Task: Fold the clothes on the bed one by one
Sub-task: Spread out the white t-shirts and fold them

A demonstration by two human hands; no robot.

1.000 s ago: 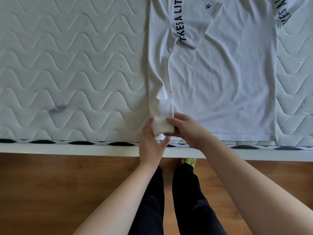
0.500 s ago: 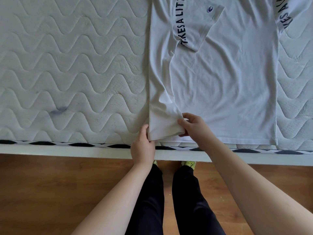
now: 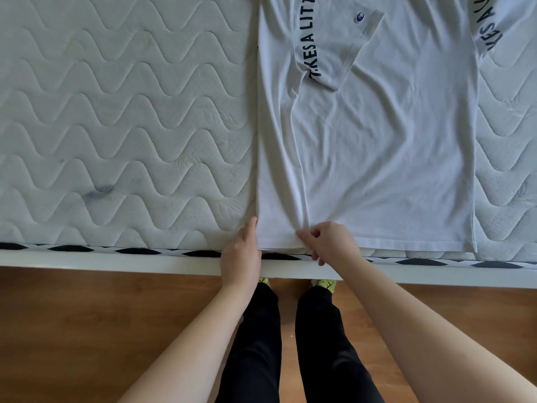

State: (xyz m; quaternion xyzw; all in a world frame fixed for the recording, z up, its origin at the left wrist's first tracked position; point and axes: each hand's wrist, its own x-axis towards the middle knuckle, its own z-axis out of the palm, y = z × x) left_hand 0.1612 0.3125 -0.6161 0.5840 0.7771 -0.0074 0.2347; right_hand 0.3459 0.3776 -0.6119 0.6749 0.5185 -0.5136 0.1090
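Right grip (image 3: 328,242) is pinching the folded-in flap's hem on the white t-shirt (image 3: 392,158), left hand (image 3: 241,251) is lying flat against its edge. Shirt's lying spread on the bed (image 3: 116,126). Looks like they're squaring the left-side fold; I'd guess the other side needs folding in next.

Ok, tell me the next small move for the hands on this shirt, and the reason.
Probably let go and reach for the other side. The left hand and right hand hold the hem of the white T-shirt where its left strip is already folded in, sleeve on top. The opposite sleeve lies out on the mattress, unfolded.
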